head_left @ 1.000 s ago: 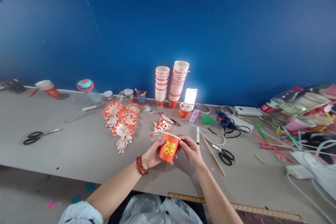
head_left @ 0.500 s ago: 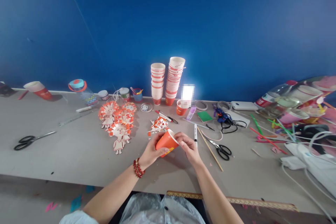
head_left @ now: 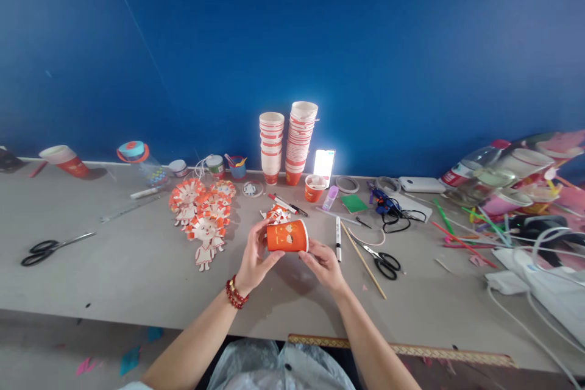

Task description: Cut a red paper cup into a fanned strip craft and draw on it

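An orange paper cup (head_left: 287, 236) lies sideways between my two hands above the table, its white rim toward the right and printed figures facing me. My left hand (head_left: 254, 256) is closed around the base end, thumb along the underside. At the rim, my right hand (head_left: 323, 263) pinches the cup with thumb and fingers. Behind the cup, a small heap of orange and white paper pieces (head_left: 278, 214) is partly hidden. To the left lie several paper cutout dolls (head_left: 206, 228) with fringed orange edges.
Two tall stacks of paper cups (head_left: 271, 149) stand by the blue wall, beside a lit phone (head_left: 324, 166). Right of my hands lie a white marker (head_left: 338, 239), a wooden stick (head_left: 364, 261) and black-handled scissors (head_left: 386, 265). Another pair of scissors (head_left: 46, 250) rests far left. Cables and straws crowd the right.
The cup has turned from tilted, opening up and right, to nearly level, with its printed figures now showing. Both hands have shifted with it, the right now lower on the rim.
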`<state>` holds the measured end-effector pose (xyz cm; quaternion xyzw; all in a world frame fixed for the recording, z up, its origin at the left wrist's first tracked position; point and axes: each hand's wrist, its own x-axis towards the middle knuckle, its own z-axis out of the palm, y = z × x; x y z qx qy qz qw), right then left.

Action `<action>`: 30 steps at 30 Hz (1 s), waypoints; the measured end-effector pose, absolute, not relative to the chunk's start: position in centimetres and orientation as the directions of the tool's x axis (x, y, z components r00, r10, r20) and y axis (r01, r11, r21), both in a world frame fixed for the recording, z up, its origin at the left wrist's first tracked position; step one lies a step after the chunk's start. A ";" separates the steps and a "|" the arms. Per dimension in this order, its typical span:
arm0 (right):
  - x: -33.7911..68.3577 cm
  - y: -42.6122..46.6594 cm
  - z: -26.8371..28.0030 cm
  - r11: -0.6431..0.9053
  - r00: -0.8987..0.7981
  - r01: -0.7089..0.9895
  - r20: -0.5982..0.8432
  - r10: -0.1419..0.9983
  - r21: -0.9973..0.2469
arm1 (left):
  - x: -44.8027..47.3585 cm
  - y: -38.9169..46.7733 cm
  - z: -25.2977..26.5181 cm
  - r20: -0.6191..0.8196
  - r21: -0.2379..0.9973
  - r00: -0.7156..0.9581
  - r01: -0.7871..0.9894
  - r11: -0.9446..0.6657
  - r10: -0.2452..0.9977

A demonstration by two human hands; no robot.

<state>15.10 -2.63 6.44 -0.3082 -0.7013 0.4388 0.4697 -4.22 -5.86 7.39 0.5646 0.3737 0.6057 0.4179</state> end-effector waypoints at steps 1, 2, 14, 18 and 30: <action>15.1 -2.6 6.5 0.434 -0.366 0.023 0.396 0.842 -0.901 | -4.2 -5.8 7.4 0.343 0.931 0.000 -0.133 -0.340 0.939; 15.1 -2.6 6.6 0.443 -0.364 0.025 0.404 0.839 -0.896 | -4.2 -5.8 7.3 0.325 0.934 0.012 -0.160 -0.319 0.946; 15.4 -2.2 5.0 0.337 -0.185 -0.046 0.339 0.922 -0.940 | -3.7 -6.4 6.8 0.385 0.923 0.067 -0.001 -0.386 0.920; 15.4 -2.0 4.6 0.341 -0.171 -0.031 0.341 0.924 -0.940 | -3.5 -6.5 6.8 0.339 0.941 0.064 -0.038 -0.337 0.939; 15.3 -2.5 6.0 0.404 -0.182 -0.009 0.399 0.899 -0.915 | -3.5 -6.1 6.7 0.199 0.969 0.193 -0.182 -0.165 0.961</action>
